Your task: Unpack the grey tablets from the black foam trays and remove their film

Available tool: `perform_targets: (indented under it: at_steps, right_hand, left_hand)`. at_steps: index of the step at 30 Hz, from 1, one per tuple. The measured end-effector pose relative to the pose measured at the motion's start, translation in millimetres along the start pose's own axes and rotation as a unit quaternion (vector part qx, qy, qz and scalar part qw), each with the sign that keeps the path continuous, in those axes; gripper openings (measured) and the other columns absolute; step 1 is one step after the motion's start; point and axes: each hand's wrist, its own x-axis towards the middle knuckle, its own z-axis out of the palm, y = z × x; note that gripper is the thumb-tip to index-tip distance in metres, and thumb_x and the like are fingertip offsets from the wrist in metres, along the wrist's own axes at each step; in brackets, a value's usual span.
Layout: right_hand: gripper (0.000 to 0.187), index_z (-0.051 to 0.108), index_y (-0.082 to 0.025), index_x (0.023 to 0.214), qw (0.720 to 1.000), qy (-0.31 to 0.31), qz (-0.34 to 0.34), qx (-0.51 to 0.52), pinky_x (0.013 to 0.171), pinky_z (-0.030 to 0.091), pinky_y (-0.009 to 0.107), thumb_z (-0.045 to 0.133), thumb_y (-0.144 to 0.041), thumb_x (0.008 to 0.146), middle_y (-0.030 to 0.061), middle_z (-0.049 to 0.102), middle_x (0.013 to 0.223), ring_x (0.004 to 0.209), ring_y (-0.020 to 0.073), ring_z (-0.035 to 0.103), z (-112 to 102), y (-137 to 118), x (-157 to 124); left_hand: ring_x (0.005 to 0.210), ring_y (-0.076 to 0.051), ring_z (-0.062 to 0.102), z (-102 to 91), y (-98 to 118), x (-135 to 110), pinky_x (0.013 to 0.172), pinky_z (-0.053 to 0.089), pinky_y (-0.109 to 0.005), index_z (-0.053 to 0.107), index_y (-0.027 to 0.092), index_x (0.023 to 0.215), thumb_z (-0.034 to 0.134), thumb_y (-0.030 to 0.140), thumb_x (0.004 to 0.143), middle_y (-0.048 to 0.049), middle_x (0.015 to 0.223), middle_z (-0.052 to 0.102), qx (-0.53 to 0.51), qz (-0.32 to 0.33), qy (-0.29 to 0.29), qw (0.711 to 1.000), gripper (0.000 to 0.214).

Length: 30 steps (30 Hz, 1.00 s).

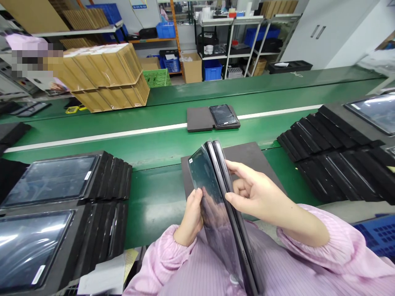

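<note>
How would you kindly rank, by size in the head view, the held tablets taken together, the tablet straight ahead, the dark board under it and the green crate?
1. Held tablets
2. Dark board
3. Tablet straight ahead and green crate: too alike to rank

We cannot read any text: too small is the print of the wall sign (138, 4) at eleven o'clock, and of the white labels (88, 175) on the held tablet (206, 176) and the tablets (52, 181) toward eight and nine o'clock.
</note>
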Motion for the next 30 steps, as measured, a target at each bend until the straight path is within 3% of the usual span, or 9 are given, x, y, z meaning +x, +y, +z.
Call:
perform_targets:
  at_steps: [7, 15, 30]
  right_hand:
    - [0.057, 0.043, -0.017, 0.132, 1.000, 0.011, 0.011, 0.004, 0.048, 0.035, 0.022, 0.053, -0.015, 0.076, -0.0101, 0.047, 0.048, 0.043, 0.0073, 0.044, 1.6, -1.3, 2.0]
    - [0.059, 0.042, -0.020, 0.132, 1.000, 0.006, 0.014, 0.005, 0.047, 0.034, 0.020, 0.054, -0.014, 0.075, -0.0079, 0.054, 0.059, 0.044, 0.0055, 0.045, 0.9, 0.3, 0.5]
    - [0.060, 0.042, -0.017, 0.132, 0.999, 0.015, 0.013, 0.028, 0.047, 0.037, 0.020, 0.054, -0.013, 0.074, -0.0097, 0.048, 0.051, 0.043, 0.0061, 0.044, 2.5, 4.6, 1.7]
  left_hand:
    - [0.065, -0.015, 0.060, -1.0, -1.5, -0.5, 0.067, 0.049, -0.026, 0.065, 0.015, 0.072, 0.082, 0.058, 0.043, -0.0003, 0.069, 0.067, 0.000, 0.001, -0.005, 1.000, 0.054]
    - [0.067, -0.014, 0.061, -0.1, -0.9, -0.2, 0.064, 0.048, -0.024, 0.066, 0.016, 0.072, 0.084, 0.056, 0.040, -0.0007, 0.072, 0.069, -0.013, -0.002, -0.010, 1.000, 0.055]
    - [0.067, -0.017, 0.062, -1.7, -2.8, 0.7, 0.065, 0.048, -0.027, 0.065, 0.015, 0.071, 0.083, 0.056, 0.042, -0.0017, 0.071, 0.069, -0.007, 0.004, -0.013, 1.000, 0.053]
